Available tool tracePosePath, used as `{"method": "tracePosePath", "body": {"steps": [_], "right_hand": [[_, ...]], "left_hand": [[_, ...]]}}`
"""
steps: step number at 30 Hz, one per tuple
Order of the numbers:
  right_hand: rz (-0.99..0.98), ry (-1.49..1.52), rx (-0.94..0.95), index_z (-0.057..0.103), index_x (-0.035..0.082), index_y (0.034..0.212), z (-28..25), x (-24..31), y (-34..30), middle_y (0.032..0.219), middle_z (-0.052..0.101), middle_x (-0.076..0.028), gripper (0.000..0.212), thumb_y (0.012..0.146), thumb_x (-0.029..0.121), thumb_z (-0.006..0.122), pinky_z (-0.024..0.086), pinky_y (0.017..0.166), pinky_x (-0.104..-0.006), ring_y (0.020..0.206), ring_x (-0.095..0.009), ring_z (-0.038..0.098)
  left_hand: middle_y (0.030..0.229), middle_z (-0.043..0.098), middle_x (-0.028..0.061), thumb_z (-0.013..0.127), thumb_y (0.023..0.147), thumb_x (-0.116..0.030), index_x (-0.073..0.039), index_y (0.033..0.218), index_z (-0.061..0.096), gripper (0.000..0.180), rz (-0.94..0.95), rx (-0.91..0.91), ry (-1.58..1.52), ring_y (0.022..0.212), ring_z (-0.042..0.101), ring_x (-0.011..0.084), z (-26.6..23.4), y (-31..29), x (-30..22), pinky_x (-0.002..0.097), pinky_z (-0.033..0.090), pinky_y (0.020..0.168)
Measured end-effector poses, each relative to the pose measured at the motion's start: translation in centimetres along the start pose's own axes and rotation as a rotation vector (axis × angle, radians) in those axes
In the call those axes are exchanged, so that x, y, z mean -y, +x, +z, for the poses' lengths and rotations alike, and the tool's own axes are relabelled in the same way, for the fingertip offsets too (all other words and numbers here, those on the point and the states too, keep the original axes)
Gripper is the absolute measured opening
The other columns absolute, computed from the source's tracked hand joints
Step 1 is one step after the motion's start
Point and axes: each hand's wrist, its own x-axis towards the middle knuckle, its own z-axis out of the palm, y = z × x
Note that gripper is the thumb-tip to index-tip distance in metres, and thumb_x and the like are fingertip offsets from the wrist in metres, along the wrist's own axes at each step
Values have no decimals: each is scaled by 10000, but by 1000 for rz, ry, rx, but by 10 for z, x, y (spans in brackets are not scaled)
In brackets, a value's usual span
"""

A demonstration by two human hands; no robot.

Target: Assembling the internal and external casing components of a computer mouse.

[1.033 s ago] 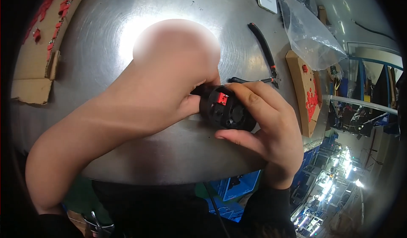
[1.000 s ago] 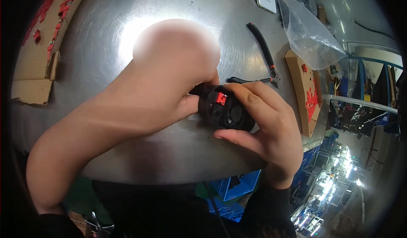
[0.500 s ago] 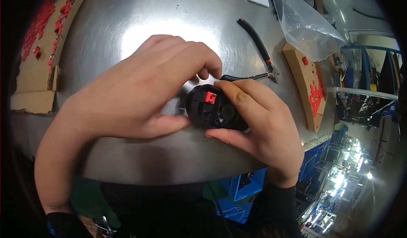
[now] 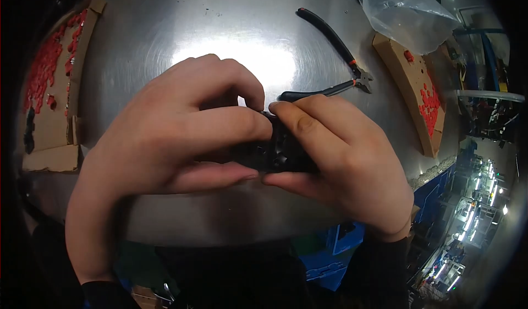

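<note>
A black plastic housing [image 4: 279, 154] is held over the metal table between my two hands. My right hand [image 4: 352, 158] grips its right side, fingers along the far edge and thumb along the near edge. My left hand [image 4: 159, 130] is closed around the left side, its index finger lying across the top and the thumb at the near edge. Both hands cover much of the housing, and the red part set into it is out of sight. Just beyond the hands lie black-handled diagonal cutters [image 4: 330, 38], with jaws spread.
A cardboard tray [image 4: 50, 158] with many small red parts stands at the left. Another cardboard box [image 4: 397, 67] of red parts is at the right, beside a clear plastic bag [image 4: 410, 17]. Blue bins [image 4: 347, 238] sit below the table's near edge [image 4: 209, 242].
My left hand has moved in and closed on the housing, its index finger now over the spot where the red part showed. My right hand keeps its grip. The view has shifted slightly.
</note>
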Motion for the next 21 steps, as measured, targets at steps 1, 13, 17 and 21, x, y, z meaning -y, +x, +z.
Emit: {"method": "tracePosePath", "body": {"steps": [1,13,17,21], "right_hand": [[-3,-1,-2,646,-32,1266,1,0,0,1111,671,-177,664,708,232,891,563,854,-416,981,-359,677],[-22,8,-14,641,-33,1250,-2,-1,0,1101,667,-170,618,743,233,874,551,842,-418,961,-357,661],[-35,25,-18,629,-34,1251,-1,-3,-1,1118,661,-173,600,782,264,855,547,838,-421,952,-363,654],[-39,39,-50,640,-26,1237,0,-4,4,1075,668,-177,592,781,278,865,549,828,-419,933,-370,664]], "left_hand": [[1090,644,97,905,699,-230,-77,1037,738,406,-3,6,2,963,623,265,0,-1,-1,363,516,795],[1032,675,84,891,674,-216,-77,1016,719,407,-82,-62,48,965,624,286,4,0,-9,383,515,844],[1058,656,83,862,705,-136,-64,1112,634,471,-64,-43,-28,1000,645,278,8,-1,-2,370,531,860],[1066,638,74,800,779,-9,-57,1175,545,473,-289,-193,-347,1027,662,207,20,-6,-3,313,537,915]]}}
